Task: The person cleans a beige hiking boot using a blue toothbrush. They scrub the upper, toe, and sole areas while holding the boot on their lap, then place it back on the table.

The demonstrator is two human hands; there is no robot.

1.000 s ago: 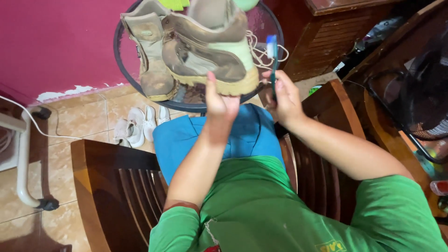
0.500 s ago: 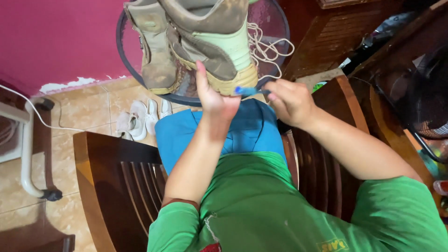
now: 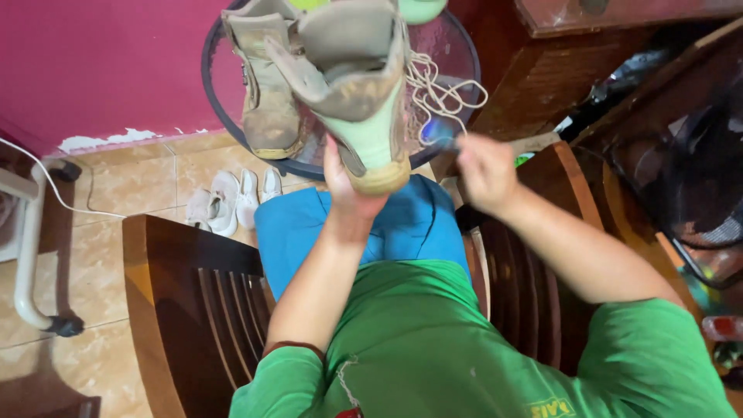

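1. Above the person's lap, the left hand [image 3: 348,186] lifts a tan boot [image 3: 356,93] with its toe end pointing down toward the camera; the hand's grip is closed around the lower end of the boot, fingers wrapped at its pale sole.
2. Loose off-white laces [image 3: 441,97] hang from the boot's right side, over the glass.
3. To the right of the boot, the right hand [image 3: 484,170] is blurred; its grip looks pinched shut on a small blue thing [image 3: 439,131] just beside the laces, too smeared to tell what it is.
4. Behind the raised boot, a second tan boot [image 3: 267,93] stands on the round glass counter [image 3: 457,46], which has a dark rim.
5. Below the hands, blue shorts and a green shirt [image 3: 433,348] fill the lower middle.
6. Dark wooden chairs [image 3: 186,310] sit on both sides of the person.
7. On the tiled floor [image 3: 93,201] to the left, white shoes [image 3: 232,197] lie near the pink wall, with a white metal frame [image 3: 27,255] and cord farther left.
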